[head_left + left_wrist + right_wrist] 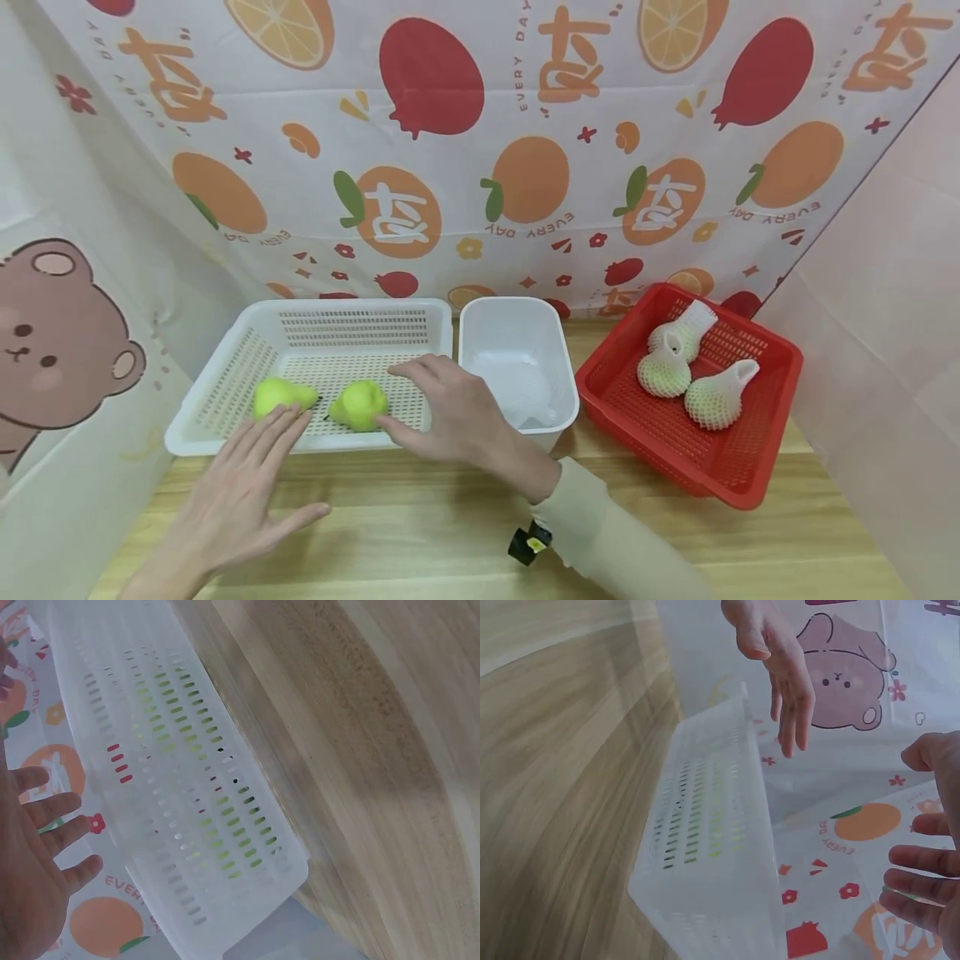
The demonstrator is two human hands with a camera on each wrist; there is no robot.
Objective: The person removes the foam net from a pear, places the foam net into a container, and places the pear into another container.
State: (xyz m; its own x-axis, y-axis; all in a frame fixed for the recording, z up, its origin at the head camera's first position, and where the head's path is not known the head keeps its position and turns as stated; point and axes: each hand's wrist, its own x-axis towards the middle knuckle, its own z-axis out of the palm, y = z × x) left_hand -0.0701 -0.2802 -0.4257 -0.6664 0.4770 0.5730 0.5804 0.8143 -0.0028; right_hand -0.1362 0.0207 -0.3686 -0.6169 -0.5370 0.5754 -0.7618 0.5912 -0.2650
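Note:
Two yellow-green pears lie in the white slotted basket (360, 310). My left hand (243, 492) is over the basket's front rim, fingers straight, fingertips overlapping the left pear (276, 395) in the head view. Its thumb points off to the right. Above the basket's right part, my right hand (453, 412) has thumb and fingers spread apart, the thumb close to the right pear (363, 407). Nothing is gripped in either hand. From both wrists, the pears show only as green through the basket's slots (180, 724).
Right of the basket stands a white bin (517, 367) with something clear and crumpled at its bottom. A red basket (686, 400) farther right holds several pears in white foam nets, one being a net-wrapped pear (712, 404). A printed curtain (525, 108) hangs behind.

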